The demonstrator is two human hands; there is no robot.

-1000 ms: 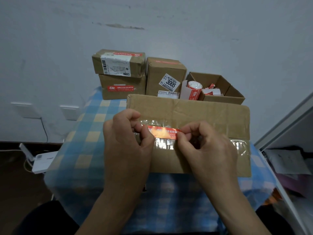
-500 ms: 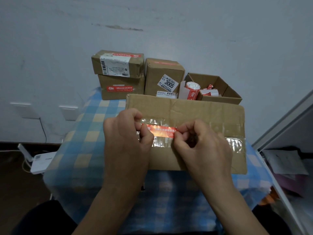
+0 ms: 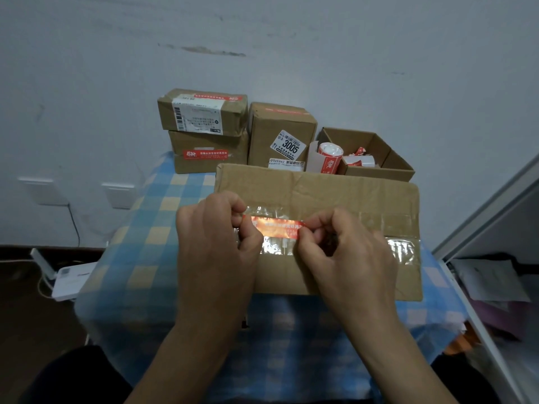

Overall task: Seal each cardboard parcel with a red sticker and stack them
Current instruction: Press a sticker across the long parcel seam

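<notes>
Head view: nearest the camera, two bare forearms reach forward over the table edge. The left hand [image 3: 215,249] and the right hand [image 3: 344,258] have their fingers curled, each pinching one end of a red rectangular sticker with white print [image 3: 275,227] between thumb and forefinger. The sticker is stretched level between them over the top face of a wide, flat brown cardboard parcel [image 3: 335,193], along its seam of shiny clear tape [image 3: 402,252]. Whether the sticker already touches the cardboard cannot be told. The parcel lies on a table covered with a blue and yellow checked cloth [image 3: 145,228].

Behind it, at the far left, two smaller brown parcels are stacked. The lower stacked parcel [image 3: 208,163] bears a red sticker on its front, and the upper stacked parcel [image 3: 201,112] has a white shipping label and a red sticker on top. Just beside them on the right stands an upright brown parcel with a white "3005" label [image 3: 280,126]. Right of that is an open brown cardboard box [image 3: 379,172] holding a roll of red stickers [image 3: 328,160]. A pale grey wall [image 3: 262,39] rises behind.
</notes>
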